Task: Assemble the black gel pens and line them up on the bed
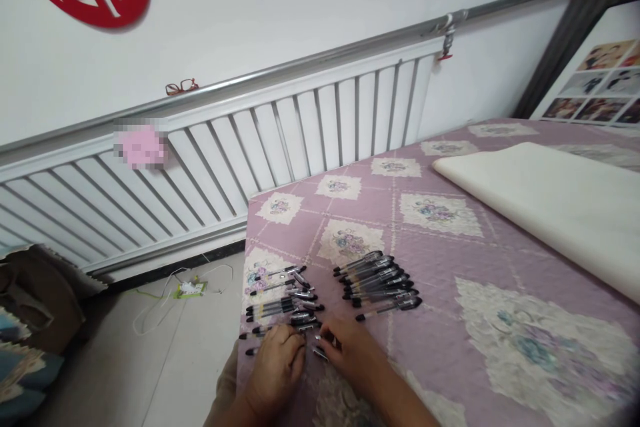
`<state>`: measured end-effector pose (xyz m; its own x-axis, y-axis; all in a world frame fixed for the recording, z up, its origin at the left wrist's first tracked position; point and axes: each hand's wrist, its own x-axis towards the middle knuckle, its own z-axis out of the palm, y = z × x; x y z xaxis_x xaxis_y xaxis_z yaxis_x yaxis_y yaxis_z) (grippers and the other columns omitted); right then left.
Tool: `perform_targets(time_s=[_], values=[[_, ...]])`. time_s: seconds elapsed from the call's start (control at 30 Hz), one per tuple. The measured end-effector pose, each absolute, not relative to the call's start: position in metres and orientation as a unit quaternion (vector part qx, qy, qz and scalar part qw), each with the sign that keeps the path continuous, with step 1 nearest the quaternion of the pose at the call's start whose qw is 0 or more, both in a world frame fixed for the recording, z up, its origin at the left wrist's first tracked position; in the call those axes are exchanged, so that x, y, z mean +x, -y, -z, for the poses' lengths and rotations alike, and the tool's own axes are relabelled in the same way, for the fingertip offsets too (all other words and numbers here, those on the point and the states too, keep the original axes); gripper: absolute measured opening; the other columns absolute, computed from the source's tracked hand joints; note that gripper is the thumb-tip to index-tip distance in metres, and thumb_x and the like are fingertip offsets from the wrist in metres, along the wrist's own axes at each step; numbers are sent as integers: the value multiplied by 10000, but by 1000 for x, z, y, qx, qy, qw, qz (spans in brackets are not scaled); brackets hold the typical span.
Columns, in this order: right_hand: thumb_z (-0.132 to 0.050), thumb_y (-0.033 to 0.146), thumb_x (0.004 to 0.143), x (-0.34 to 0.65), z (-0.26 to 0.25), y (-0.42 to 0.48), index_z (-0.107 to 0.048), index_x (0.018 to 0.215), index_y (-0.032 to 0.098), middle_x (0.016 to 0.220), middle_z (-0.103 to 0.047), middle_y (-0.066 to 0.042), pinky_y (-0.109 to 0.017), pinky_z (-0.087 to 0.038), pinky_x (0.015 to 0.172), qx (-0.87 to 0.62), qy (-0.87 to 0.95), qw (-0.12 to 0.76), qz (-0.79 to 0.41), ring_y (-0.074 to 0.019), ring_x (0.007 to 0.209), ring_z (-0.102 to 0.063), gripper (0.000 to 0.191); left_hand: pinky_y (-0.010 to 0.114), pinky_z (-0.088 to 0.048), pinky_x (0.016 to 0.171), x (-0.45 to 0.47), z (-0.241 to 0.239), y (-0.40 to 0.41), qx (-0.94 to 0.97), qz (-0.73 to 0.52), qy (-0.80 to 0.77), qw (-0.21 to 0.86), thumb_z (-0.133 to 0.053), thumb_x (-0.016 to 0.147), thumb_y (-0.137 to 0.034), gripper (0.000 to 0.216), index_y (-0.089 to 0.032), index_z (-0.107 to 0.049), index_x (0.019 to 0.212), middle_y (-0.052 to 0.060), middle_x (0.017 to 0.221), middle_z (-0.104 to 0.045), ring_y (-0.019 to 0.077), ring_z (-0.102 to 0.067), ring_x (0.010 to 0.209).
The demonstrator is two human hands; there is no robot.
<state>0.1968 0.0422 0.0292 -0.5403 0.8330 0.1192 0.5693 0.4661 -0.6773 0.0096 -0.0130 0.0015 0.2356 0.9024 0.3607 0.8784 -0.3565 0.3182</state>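
Two groups of black pens lie on a pink patterned bedspread (450,260). A loose pile of pens (285,300) lies to the left, and a neat row of pens (380,283) lies to the right. My left hand (275,363) rests at the near edge of the loose pile, fingers curled over a pen. My right hand (347,347) is beside it, fingers pinched on a pen part (320,352) between the two hands.
A white slatted radiator cover (200,167) runs along the wall behind the bed, with a metal pipe above it. A folded cream sheet (550,207) lies at the right of the bed. White cables and a small green item (190,288) lie on the floor left.
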Motion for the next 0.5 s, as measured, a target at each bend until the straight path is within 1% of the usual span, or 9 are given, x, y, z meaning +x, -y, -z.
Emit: perform_targets(time_s=[0.1, 0.2, 0.4, 0.5], values=[[-553, 122, 715, 207, -37, -31, -663, 750, 214, 719, -691, 14, -217, -388, 598, -386, 818, 173, -390, -140, 671, -608, 147, 361, -475, 746, 9, -1, 13, 782, -248, -571, 32, -467, 859, -138, 185, -201, -641, 870, 60, 846, -595, 206, -548, 821], [-553, 106, 685, 210, -36, -24, -682, 750, 217, 713, -701, 15, -204, -381, 580, -376, 806, 143, -433, -137, 663, -614, 181, 362, -478, 751, 9, -1, 13, 779, -253, -573, 34, -466, 859, -138, 187, -201, -642, 862, 59, 852, -598, 203, -552, 821], [-537, 112, 720, 196, -25, -32, -664, 793, 202, 816, -702, -13, -232, -409, 687, -402, 802, 188, -399, -156, 777, -614, 172, 357, -490, 758, 9, -2, 14, 782, -254, -568, 36, -466, 863, -136, 192, -204, -642, 900, 59, 870, -604, 201, -562, 835], [-531, 119, 743, 190, -22, -38, -641, 804, 196, 835, -686, -18, -241, -414, 705, -412, 797, 209, -389, -159, 794, -607, 147, 358, -491, 763, 9, -4, 15, 784, -259, -564, 32, -467, 864, -133, 193, -209, -635, 920, 59, 882, -603, 201, -561, 845]])
